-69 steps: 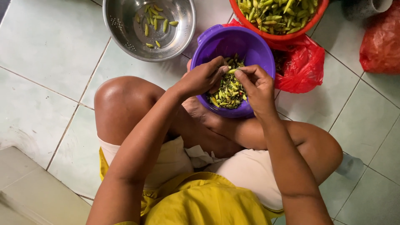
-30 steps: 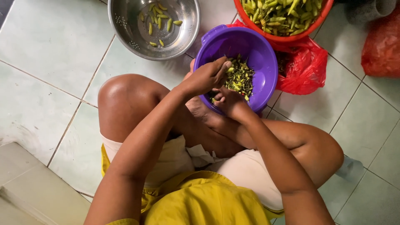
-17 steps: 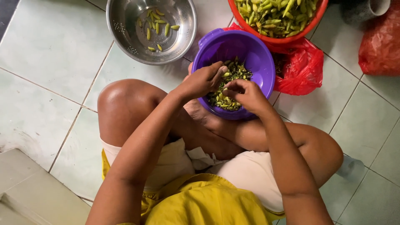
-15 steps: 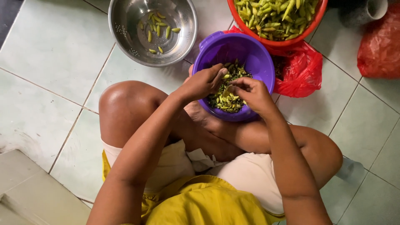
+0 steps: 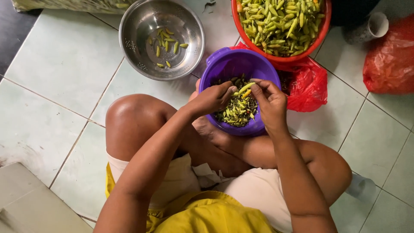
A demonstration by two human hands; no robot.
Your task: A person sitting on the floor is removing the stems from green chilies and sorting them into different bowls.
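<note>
1. Person seated cross-legged on a pale tiled floor (image 5: 64, 64), seen from above; both bare hands meet over a purple bowl (image 5: 224, 69) that sits against the shin and foot.
2. Left hand (image 5: 211, 100): fingers curled, thumb and fingertips pinched on one end of a small yellow-green chilli (image 5: 244, 88).
3. Right hand (image 5: 269, 101): thumb and forefinger pinched on the other end of the same chilli. So the chilli is held between the two hands, just above the bowl's contents, slightly tilted.
4. Purple bowl holds a heap of small green bits and stems (image 5: 237, 113), darker and finer than the whole chillies; exact makeup too small to tell.
5. Steel colander (image 5: 138, 26) stands on the floor to the upper left of the purple bowl, close but apart. Only a few loose chillies lie at its bottom.
6. Red basin (image 5: 321, 30), heaped with whole green chillies, stands beyond the purple bowl, rims about touching.
7. Red plastic bag (image 5: 308, 86) is crumpled under the basin, just right of the purple bowl. A second red bag (image 5: 390, 56) lies well to the right, a grey cup (image 5: 368, 29) near it.
</note>
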